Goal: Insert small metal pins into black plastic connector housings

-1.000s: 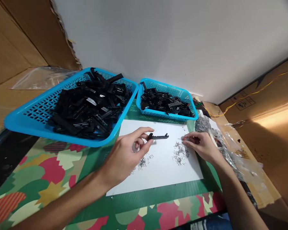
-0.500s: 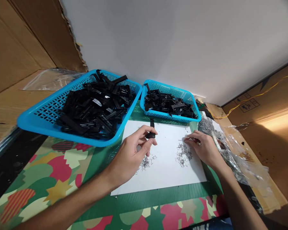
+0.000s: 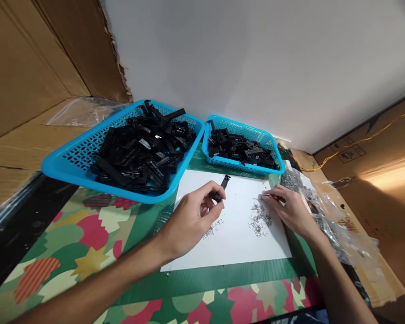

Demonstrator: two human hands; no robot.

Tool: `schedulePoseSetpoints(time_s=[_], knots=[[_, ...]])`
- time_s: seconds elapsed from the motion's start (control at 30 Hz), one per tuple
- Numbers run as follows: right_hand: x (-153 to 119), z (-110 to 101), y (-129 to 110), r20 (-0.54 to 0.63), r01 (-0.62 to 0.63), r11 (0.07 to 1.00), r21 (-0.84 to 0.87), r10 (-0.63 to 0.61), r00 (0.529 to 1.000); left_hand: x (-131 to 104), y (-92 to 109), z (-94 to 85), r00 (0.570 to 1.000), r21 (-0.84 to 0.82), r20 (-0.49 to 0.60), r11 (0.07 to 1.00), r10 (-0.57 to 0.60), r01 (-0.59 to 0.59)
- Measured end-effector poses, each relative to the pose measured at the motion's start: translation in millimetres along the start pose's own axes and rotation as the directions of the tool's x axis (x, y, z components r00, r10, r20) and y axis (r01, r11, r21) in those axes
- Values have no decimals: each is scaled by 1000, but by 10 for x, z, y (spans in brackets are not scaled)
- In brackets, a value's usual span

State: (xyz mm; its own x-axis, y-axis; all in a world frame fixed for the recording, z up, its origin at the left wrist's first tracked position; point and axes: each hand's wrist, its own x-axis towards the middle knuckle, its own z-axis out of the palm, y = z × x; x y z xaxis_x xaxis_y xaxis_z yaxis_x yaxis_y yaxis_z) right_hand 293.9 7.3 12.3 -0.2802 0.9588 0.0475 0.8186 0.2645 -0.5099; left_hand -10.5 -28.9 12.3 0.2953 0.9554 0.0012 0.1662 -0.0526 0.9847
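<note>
Between the thumb and fingers of my left hand (image 3: 197, 218) is a black plastic part (image 3: 225, 181), its far end sticking up and to the right over the white sheet (image 3: 236, 247). My right hand (image 3: 288, 207) is pinched at the sheet's right side, with a thin metal tool (image 3: 267, 195) at its fingertips. Just left of it lies a pile of small metal pieces (image 3: 259, 219). Another small pile (image 3: 211, 230) lies beside my left hand and is partly covered by it.
Behind the sheet stand a large blue basket (image 3: 70, 173) and a smaller blue basket (image 3: 256, 132), both filled with black parts. Clear plastic bags (image 3: 353, 238) lie at the right. Cardboard (image 3: 23, 58) rises at the left, and a wall stands behind.
The black part has tilted to the right in my left hand, which has moved slightly right. My right hand keeps its pinch. The view has shifted slightly.
</note>
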Motion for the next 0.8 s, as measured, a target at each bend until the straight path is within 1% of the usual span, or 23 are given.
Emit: schedulePoseSetpoints(time_s=[0.13, 0.2, 0.27, 0.37, 0.47, 0.53, 0.67, 0.73, 0.8], knots=[[28, 7, 44, 22, -6, 997, 77, 4, 1000, -12, 0, -6, 1000, 12, 3, 1000, 0, 0], [40, 1, 28, 47, -10, 994, 107, 5, 999, -24, 10, -6, 1000, 18, 18, 1000, 3, -4], [48, -12, -31, 76, 0, 989, 145, -12, 997, -33, 21, -5, 999, 21, 42, 1000, 9, -9], [59, -17, -199, 89, 68, 962, 265, -95, 991, -29, 32, 0, 998, 22, 51, 999, 26, -27], [87, 27, -425, 81, 126, 888, 441, -180, 980, -6, 36, 1, 998, 45, 34, 997, 60, -61], [124, 74, -578, 80, 123, 829, 545, -198, 977, 6, 39, 1, 996, 71, 28, 994, 79, -81], [219, 158, -806, 98, 33, 701, 713, -146, 984, 1, 47, 3, 992, 96, 59, 989, 109, -114], [255, 186, -864, 151, -30, 645, 764, -133, 979, -16, 47, 4, 989, 106, 84, 986, 122, -131], [273, 209, -890, 207, -70, 622, 780, -150, 967, -34, 44, 0, 984, 135, 99, 978, 146, -158]])
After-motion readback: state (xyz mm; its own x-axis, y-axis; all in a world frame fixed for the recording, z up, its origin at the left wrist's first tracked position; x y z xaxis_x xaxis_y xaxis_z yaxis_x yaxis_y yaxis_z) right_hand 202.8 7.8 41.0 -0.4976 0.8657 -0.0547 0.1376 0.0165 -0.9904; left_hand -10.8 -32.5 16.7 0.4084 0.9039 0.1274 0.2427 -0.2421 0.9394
